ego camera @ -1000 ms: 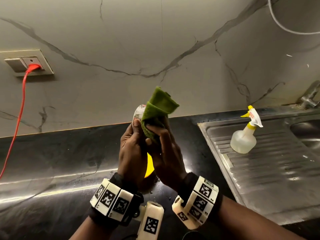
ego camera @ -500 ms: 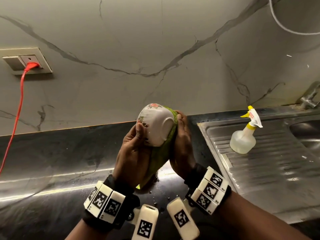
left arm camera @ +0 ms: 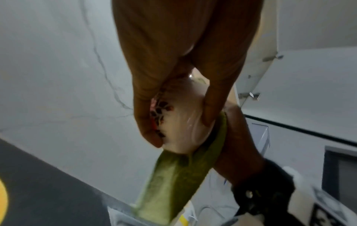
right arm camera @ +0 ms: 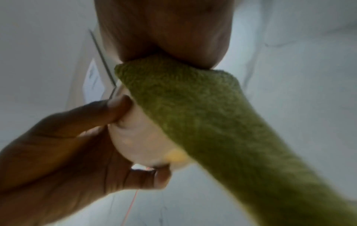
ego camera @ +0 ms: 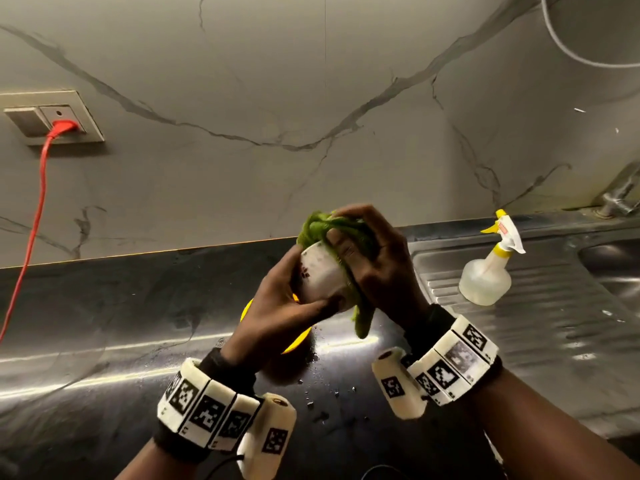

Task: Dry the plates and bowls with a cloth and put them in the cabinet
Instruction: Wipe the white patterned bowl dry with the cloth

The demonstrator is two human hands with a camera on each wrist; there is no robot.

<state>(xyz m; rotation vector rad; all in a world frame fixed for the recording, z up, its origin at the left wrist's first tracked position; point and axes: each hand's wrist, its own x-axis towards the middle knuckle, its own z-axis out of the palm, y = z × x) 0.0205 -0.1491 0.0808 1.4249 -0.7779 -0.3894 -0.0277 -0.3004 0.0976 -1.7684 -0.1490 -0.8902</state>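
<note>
Bowl (ego camera: 323, 273) is held in mid-air above the counter (ego camera: 104, 306), near its back edge and just left of the sink drainboard (ego camera: 540, 327). It is gripped by the left hand (ego camera: 277, 306), thumb and fingers curled round the wall. Green cloth (ego camera: 332, 226) is bunched over the rim and clutched by the right hand (ego camera: 381, 268), fingers curled.

Risks, as judged: a wet glazed wall could be lost from the left grip under wiping torque; breakage on the counter is likely. The hanging cloth tail could snag the spray bottle (ego camera: 486, 280).
</note>
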